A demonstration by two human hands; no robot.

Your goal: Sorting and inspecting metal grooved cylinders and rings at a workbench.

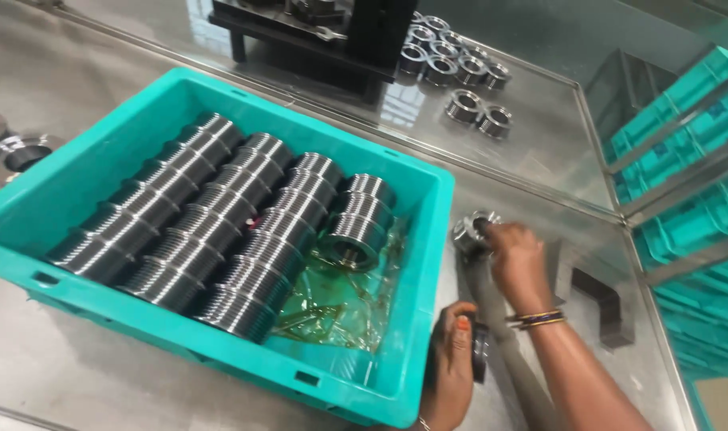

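Steel table (pixel 531 152) bears teal crate (pixel 220 343), threaded rings (pixel 451 64).

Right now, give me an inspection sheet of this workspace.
Surface: shiny steel table, reflective.
Job's things: teal crate holding four rows of threaded metal rings on oily plastic film.
Clutter: loose rings at the back and at the left edge; dark angled bracket.
Hands: right hand grips a metal ring on the table; left hand holds a dark ring beside the crate.
Cables: nothing seen.
Surroundings: black fixture; stacked teal crates at right.
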